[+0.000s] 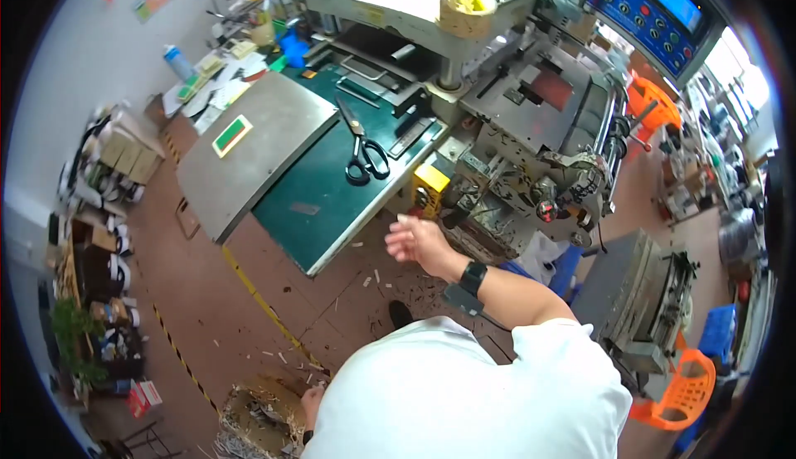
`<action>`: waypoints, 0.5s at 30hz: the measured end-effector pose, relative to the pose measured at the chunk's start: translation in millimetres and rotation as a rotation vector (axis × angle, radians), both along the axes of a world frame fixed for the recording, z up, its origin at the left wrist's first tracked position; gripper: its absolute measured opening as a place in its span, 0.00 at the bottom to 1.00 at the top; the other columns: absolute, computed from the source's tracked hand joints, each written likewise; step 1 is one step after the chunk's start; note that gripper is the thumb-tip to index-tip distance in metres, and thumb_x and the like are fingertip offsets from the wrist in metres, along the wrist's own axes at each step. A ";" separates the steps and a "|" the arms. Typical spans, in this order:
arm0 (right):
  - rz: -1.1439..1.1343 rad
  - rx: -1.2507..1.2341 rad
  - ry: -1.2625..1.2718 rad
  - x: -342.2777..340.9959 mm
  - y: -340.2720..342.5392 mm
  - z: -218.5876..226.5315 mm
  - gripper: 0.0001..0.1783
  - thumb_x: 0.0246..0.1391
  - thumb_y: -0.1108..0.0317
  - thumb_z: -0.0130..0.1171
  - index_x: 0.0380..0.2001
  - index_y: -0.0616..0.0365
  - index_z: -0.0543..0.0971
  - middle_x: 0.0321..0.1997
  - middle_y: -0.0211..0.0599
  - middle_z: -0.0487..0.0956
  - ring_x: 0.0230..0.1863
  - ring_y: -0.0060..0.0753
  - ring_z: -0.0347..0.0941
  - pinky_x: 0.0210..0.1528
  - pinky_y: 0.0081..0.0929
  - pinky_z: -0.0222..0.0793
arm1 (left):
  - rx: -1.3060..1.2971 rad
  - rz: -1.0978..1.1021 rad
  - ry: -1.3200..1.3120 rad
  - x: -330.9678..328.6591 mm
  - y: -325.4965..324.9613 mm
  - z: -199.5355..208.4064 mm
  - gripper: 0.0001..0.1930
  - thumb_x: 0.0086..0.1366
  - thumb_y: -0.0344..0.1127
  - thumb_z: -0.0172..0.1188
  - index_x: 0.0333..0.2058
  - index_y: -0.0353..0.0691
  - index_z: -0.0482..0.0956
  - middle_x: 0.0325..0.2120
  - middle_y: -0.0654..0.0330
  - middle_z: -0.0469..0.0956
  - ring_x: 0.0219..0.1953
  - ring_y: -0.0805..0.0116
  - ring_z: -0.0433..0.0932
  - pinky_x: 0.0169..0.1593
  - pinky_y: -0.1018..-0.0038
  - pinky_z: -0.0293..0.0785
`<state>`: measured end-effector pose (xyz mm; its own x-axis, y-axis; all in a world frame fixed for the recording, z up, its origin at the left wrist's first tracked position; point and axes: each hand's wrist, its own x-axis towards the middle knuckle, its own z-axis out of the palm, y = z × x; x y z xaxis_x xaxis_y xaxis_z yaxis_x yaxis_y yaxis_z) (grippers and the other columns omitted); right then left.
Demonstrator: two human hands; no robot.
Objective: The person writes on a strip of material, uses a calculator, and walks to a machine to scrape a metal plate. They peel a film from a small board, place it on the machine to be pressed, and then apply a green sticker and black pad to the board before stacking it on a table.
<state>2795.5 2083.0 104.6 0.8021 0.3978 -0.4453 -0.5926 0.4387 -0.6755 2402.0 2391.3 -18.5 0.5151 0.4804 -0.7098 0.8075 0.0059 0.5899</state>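
Observation:
My right hand hangs in the air past the front edge of the green-topped table. Its fingers are apart and loosely bent, with nothing in them. The yellow box-shaped part of the machine is the thing nearest to it. Low in the view, my left hand shows only in part beside a scrap bin full of shredded strips; its fingers are mostly hidden. Black-handled scissors lie on the green top, away from both hands. A metal ruler-like bar rests near them.
A grey metal plate covers the table's left side, with a small green-and-white pad on it. A machine with a blue control panel stands at the right. Paper scraps litter the floor. An orange chair stands lower right.

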 end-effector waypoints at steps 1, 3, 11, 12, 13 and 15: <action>-0.082 -0.107 0.094 1.9 -7.3 -18.3 0.21 0.65 0.53 0.53 0.44 0.62 0.75 0.37 0.39 0.80 0.34 0.33 0.79 0.36 0.27 0.75 | 0.012 -0.058 0.028 12.2 11.0 -0.8 0.13 0.69 0.39 0.59 0.39 0.32 0.79 0.30 0.58 0.81 0.28 0.69 0.79 0.33 0.72 0.75; -0.218 -0.316 0.276 1.5 -22.5 -63.7 0.22 0.64 0.50 0.53 0.43 0.61 0.75 0.37 0.38 0.80 0.33 0.34 0.78 0.36 0.28 0.75 | 0.042 -0.147 0.077 26.8 33.1 0.9 0.13 0.69 0.38 0.60 0.37 0.31 0.79 0.28 0.58 0.81 0.27 0.69 0.78 0.32 0.70 0.75; -0.671 -0.044 0.242 33.2 -59.6 -167.5 0.12 0.68 0.55 0.52 0.36 0.51 0.75 0.30 0.34 0.78 0.30 0.32 0.77 0.31 0.30 0.76 | 0.093 -0.152 0.114 69.8 197.5 -43.5 0.13 0.69 0.39 0.59 0.35 0.32 0.81 0.26 0.57 0.80 0.27 0.68 0.77 0.33 0.68 0.75; -0.673 -0.044 0.235 25.4 -52.5 -156.4 0.12 0.68 0.55 0.52 0.36 0.51 0.75 0.30 0.34 0.78 0.30 0.32 0.77 0.31 0.30 0.76 | 0.134 -0.166 0.099 98.7 205.3 -34.8 0.13 0.70 0.40 0.58 0.36 0.34 0.81 0.28 0.55 0.81 0.27 0.69 0.76 0.32 0.69 0.75; -0.678 -0.032 0.208 14.5 -42.1 -149.3 0.12 0.67 0.56 0.54 0.37 0.52 0.75 0.30 0.33 0.78 0.29 0.30 0.76 0.29 0.28 0.74 | 0.136 -0.168 0.093 118.5 212.6 -26.1 0.13 0.70 0.40 0.58 0.36 0.34 0.81 0.28 0.55 0.81 0.27 0.69 0.76 0.32 0.69 0.75; -0.699 -0.020 0.175 -12.2 -12.4 -131.3 0.11 0.67 0.57 0.55 0.37 0.53 0.75 0.30 0.33 0.77 0.28 0.29 0.75 0.28 0.27 0.73 | 0.138 -0.158 0.001 155.7 226.8 -10.9 0.13 0.69 0.38 0.59 0.38 0.31 0.81 0.26 0.58 0.81 0.27 0.69 0.78 0.34 0.69 0.75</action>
